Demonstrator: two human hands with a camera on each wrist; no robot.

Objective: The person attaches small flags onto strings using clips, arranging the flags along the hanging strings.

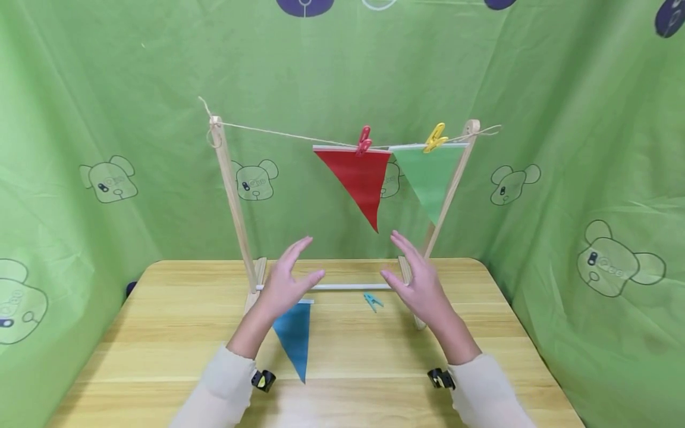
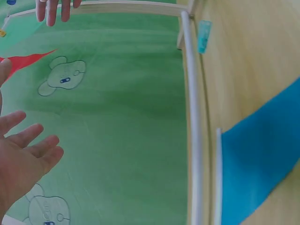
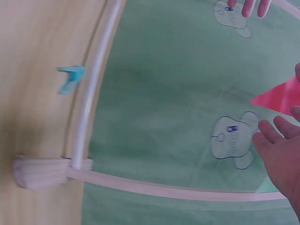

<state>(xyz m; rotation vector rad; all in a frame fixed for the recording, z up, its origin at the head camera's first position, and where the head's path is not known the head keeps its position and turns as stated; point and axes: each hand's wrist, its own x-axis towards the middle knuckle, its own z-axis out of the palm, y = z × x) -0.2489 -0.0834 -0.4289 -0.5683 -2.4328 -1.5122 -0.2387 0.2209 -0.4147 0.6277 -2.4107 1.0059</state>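
Both hands are raised above the table with fingers extended and nothing in them. The left hand [image 1: 285,286] is over the top of a blue triangular flag [image 1: 295,339] that lies on the table, partly hidden by that hand. My right hand [image 1: 423,288] is near the right post, and a light-blue clothespin [image 1: 373,301] lies on the table to its left. On a string [image 1: 283,134] hang a red triangular flag [image 1: 360,178], held by a red clothespin [image 1: 364,141], and a green triangular flag [image 1: 432,175], held by a yellow clothespin [image 1: 436,138].
Two wooden posts, a left post [image 1: 232,196] and a right post [image 1: 455,178], carry the string. A white rod [image 1: 348,287] joins them low down, near the table's back edge. Green cloth [image 1: 321,77] with bear prints surrounds the wooden table [image 1: 481,345].
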